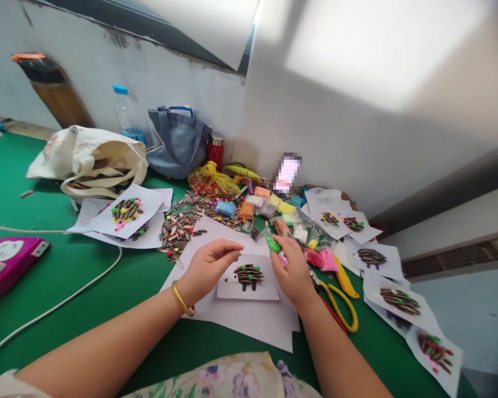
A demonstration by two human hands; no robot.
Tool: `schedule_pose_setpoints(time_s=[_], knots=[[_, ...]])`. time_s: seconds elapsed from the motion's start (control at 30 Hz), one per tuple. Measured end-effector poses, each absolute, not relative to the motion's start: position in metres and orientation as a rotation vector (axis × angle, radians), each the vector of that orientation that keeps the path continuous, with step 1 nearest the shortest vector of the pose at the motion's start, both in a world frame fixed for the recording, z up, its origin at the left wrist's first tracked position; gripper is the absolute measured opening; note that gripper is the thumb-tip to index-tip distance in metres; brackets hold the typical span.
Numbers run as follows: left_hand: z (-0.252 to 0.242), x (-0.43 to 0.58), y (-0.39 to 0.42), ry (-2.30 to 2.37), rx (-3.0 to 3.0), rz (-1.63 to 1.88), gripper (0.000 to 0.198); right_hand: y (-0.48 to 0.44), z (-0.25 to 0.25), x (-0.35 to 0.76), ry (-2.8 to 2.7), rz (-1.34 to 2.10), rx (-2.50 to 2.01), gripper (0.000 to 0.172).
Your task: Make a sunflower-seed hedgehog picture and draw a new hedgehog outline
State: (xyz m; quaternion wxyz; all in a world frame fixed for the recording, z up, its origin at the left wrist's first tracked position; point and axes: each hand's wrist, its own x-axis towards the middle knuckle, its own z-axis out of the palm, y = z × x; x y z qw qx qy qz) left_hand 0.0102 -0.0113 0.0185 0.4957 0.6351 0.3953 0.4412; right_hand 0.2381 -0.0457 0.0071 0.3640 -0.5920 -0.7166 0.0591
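Observation:
On the green table lies a small white card with a seed hedgehog (248,276), dotted with coloured clay balls. My left hand (209,266) hovers at the card's upper left, fingertips pinched together on something too small to make out. My right hand (291,271) is at the card's right edge and holds a small clear bag with green clay (271,242) between thumb and fingers. The card rests on a stack of white paper sheets (253,318).
A heap of sunflower seeds (182,224) lies behind the card, with packets of coloured clay (249,209) beyond it. Yellow-handled scissors (340,304) lie to the right. Several finished hedgehog cards (398,301) line the right edge. Bags, bottles and a white cable (66,298) occupy the left.

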Motion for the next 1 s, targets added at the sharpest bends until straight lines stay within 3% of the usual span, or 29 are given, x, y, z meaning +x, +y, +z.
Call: schedule_pose_setpoints(time_s=[0.33, 0.67, 1.0], knots=[[0.014, 0.010, -0.010, 0.945, 1.570, 0.966, 0.031, -0.035, -0.008, 0.250, -1.884, 0.021, -1.715, 0.035], [0.010, 0.012, -0.006, 0.999, 1.384, 0.982, 0.027, -0.037, -0.009, 0.249, -1.975, -0.137, -1.799, 0.043], [0.010, 0.005, 0.004, 1.114, 1.784, 1.035, 0.023, -0.037, 0.004, 0.256, -1.882, -0.169, -1.744, 0.043]])
